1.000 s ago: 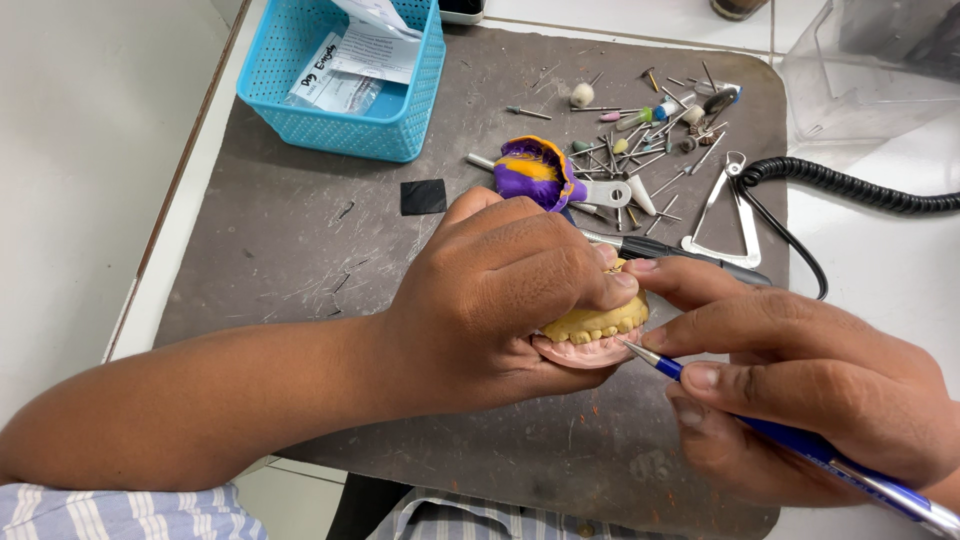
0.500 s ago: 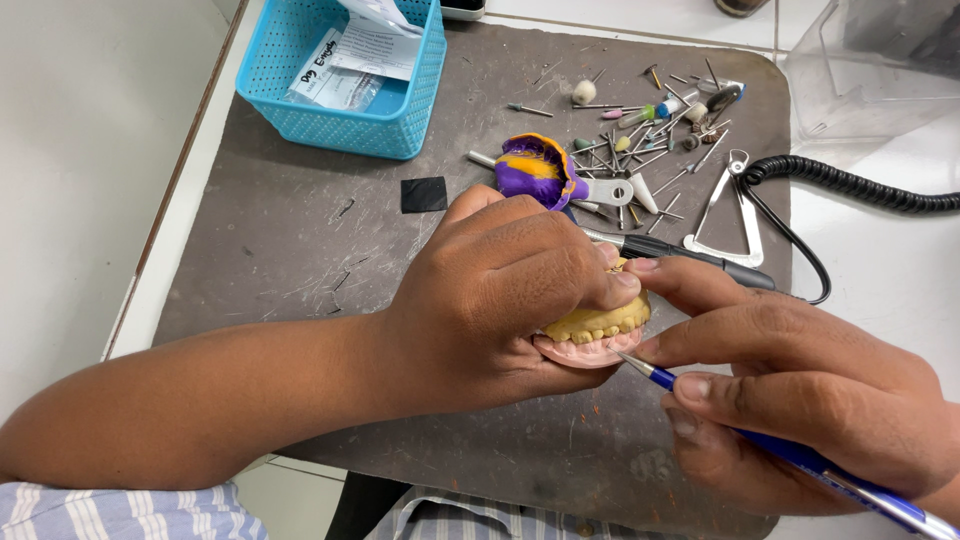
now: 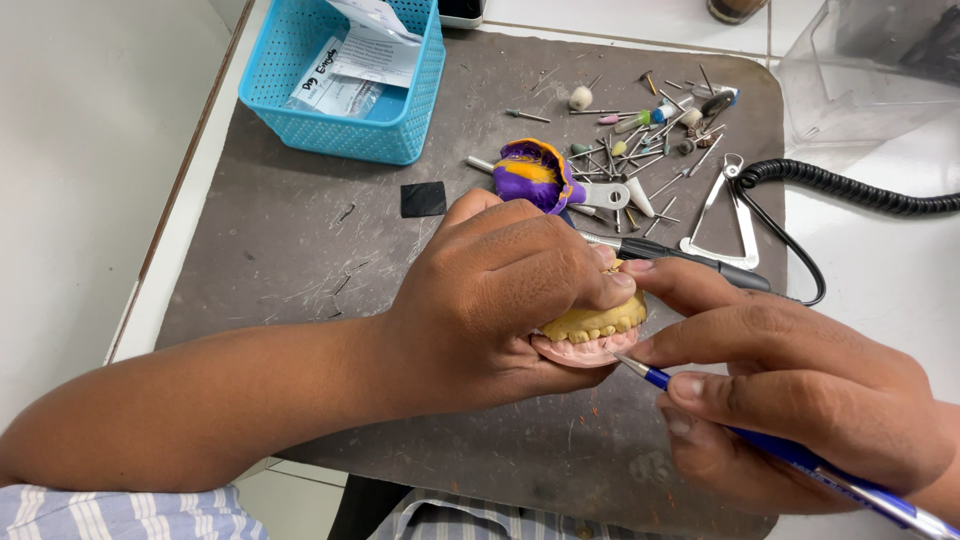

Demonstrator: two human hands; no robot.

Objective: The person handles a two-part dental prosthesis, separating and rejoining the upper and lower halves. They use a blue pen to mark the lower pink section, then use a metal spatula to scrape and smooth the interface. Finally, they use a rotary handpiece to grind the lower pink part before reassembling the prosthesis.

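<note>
My left hand (image 3: 500, 295) is wrapped over a yellow dental cast (image 3: 597, 322) with a pink wax base (image 3: 582, 351), holding it just above the grey mat (image 3: 290, 270). My right hand (image 3: 790, 395) grips a thin blue-handled tool (image 3: 800, 458) like a pen. Its metal tip touches the right edge of the pink base. My right forefinger rests against the cast near my left fingertips. Most of the cast is hidden under my left hand.
A turquoise basket (image 3: 345, 85) with papers sits at the back left. A purple and yellow impression tray (image 3: 535, 172), several scattered burs (image 3: 640, 130), a metal caliper (image 3: 730, 215), a black handpiece (image 3: 690, 258) with coiled cord (image 3: 850, 190) and a small black square (image 3: 423, 199) lie behind my hands.
My right hand has shifted slightly left and up, bringing the tool tip closer against the pink base. My left hand keeps its hold on the cast.
</note>
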